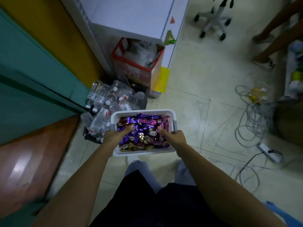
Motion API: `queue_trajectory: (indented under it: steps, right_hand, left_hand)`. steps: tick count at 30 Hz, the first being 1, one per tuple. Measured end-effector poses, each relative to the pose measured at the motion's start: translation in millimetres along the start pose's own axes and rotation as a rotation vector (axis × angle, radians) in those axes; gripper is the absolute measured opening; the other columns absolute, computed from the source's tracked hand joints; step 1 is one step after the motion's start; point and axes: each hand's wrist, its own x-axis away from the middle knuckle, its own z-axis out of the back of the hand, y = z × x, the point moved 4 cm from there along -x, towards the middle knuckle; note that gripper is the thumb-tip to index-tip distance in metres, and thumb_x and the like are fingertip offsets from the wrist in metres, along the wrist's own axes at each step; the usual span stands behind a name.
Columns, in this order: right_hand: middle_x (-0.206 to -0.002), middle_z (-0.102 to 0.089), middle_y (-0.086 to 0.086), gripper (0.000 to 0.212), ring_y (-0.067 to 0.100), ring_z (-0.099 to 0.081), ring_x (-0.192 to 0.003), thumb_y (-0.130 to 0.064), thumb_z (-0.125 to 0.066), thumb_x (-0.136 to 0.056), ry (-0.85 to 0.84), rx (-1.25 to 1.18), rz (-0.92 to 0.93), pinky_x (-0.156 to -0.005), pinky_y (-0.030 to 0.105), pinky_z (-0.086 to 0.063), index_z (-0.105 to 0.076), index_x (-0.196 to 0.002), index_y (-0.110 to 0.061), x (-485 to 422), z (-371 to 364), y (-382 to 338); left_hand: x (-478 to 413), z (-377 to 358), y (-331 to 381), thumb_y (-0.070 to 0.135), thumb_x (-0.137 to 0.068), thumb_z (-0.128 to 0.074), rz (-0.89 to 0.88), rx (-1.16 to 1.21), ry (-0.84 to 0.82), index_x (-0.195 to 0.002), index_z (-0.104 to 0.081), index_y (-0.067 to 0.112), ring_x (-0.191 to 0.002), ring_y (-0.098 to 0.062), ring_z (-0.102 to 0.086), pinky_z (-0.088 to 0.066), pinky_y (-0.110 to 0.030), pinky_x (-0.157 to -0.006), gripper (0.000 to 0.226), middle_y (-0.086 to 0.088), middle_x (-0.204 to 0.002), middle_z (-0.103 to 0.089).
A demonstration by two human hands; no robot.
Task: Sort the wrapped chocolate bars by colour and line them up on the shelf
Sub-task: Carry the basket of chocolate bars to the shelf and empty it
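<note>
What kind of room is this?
Likely a shop's storeroom or back room: a white shelf, empty bottles heaped on the floor, and a basket of chocolate bars gripped by the left hand and right hand.

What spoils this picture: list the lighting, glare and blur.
Head view: dim overall; a glare streak on the glossy brown surface; motion blur smears the wheeled stand; the wrapped chocolate bars in the white basket read fairly sharp.
</note>
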Motion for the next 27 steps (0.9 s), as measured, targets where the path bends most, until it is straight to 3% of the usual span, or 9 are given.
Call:
queue_trajectory:
  steps: [2,4,7,11,13,16,20,23,27]
  right_hand:
    - [-0.085,-0.072,0.012,0.047,0.018,-0.069,-0.074,-0.043,-0.082,-0.068,-0.01,-0.026,0.0,-0.058,0.026,-0.056,-0.07,-0.092,-0.005,-3,41,6]
    - [-0.082,-0.071,0.01,0.043,0.018,-0.068,-0.072,-0.043,-0.082,-0.068,-0.009,-0.012,-0.019,-0.059,0.025,-0.055,-0.068,-0.087,-0.006,-9,94,16]
    - [-0.083,-0.071,0.012,0.043,0.02,-0.066,-0.071,-0.038,-0.082,-0.068,0.002,0.025,-0.01,-0.063,0.03,-0.055,-0.068,-0.088,-0.004,-19,183,23]
    - [-0.082,-0.07,0.012,0.043,0.024,-0.068,-0.077,-0.038,-0.084,-0.065,0.076,0.034,-0.006,-0.06,0.031,-0.056,-0.066,-0.088,-0.005,-27,296,29]
    - [-0.083,-0.071,0.015,0.052,0.027,-0.069,-0.079,-0.042,-0.085,-0.062,0.115,0.042,-0.012,-0.069,0.039,-0.059,-0.067,-0.089,-0.002,-32,340,27]
    - [-0.088,-0.071,0.018,0.06,0.029,-0.069,-0.082,-0.045,-0.086,-0.059,0.141,0.02,0.001,-0.076,0.044,-0.058,-0.068,-0.094,0.0,-38,382,13]
    - [-0.092,-0.071,0.017,0.059,0.025,-0.068,-0.08,-0.043,-0.086,-0.06,0.141,-0.044,0.002,-0.069,0.038,-0.059,-0.068,-0.098,-0.001,-57,399,-10]
    - [-0.09,-0.07,0.011,0.042,0.016,-0.065,-0.075,-0.038,-0.083,-0.067,0.1,-0.037,0.014,-0.055,0.023,-0.051,-0.066,-0.092,-0.008,-87,401,-49]
    - [-0.093,-0.071,0.011,0.049,0.023,-0.068,-0.085,-0.041,-0.084,-0.063,0.069,0.01,0.029,-0.072,0.033,-0.057,-0.068,-0.096,-0.009,-142,408,-114]
  left_hand:
    - [22,-41,14,0.06,-0.056,-0.084,-0.021,-0.028,-0.016,-0.111,-0.053,0.01,-0.103,-0.021,-0.059,-0.048,-0.037,-0.095,0.081,0.001,-0.104,-0.061]
    - [39,-95,26,0.066,-0.048,-0.084,-0.017,-0.056,-0.058,-0.111,-0.054,0.011,-0.104,-0.021,-0.059,-0.048,-0.038,-0.095,0.089,0.0,-0.108,-0.062]
    - [60,-178,45,0.058,-0.057,-0.085,-0.057,-0.102,-0.093,-0.1,-0.056,0.015,-0.098,-0.022,-0.063,-0.051,-0.04,-0.093,0.067,-0.009,-0.111,-0.066]
    - [81,-281,67,0.051,-0.065,-0.082,-0.071,-0.222,-0.203,-0.108,-0.059,-0.002,-0.062,-0.014,-0.051,-0.044,-0.026,-0.061,0.072,-0.02,-0.071,-0.052]
    - [89,-321,83,0.046,-0.068,-0.082,-0.054,-0.274,-0.233,-0.086,-0.059,0.006,-0.057,-0.014,-0.047,-0.04,-0.026,-0.059,0.049,-0.02,-0.065,-0.047]
    - [95,-362,111,0.061,-0.051,-0.084,-0.092,-0.297,-0.284,-0.09,-0.059,0.006,-0.078,-0.025,-0.064,-0.056,-0.041,-0.079,0.072,-0.018,-0.08,-0.061]
    - [80,-383,149,0.063,-0.046,-0.086,-0.126,-0.275,-0.24,-0.097,-0.064,0.005,-0.087,-0.027,-0.067,-0.055,-0.032,-0.072,0.079,-0.027,-0.1,-0.067]
    - [43,-389,180,0.078,-0.016,-0.08,-0.109,-0.199,-0.159,-0.117,-0.058,0.006,-0.095,-0.028,-0.067,-0.056,-0.043,-0.086,0.126,-0.014,-0.11,-0.067]
    - [14,-402,245,0.067,-0.048,-0.083,-0.095,-0.163,-0.158,-0.122,-0.055,0.004,-0.098,-0.025,-0.06,-0.05,-0.035,-0.085,0.102,-0.007,-0.11,-0.06]
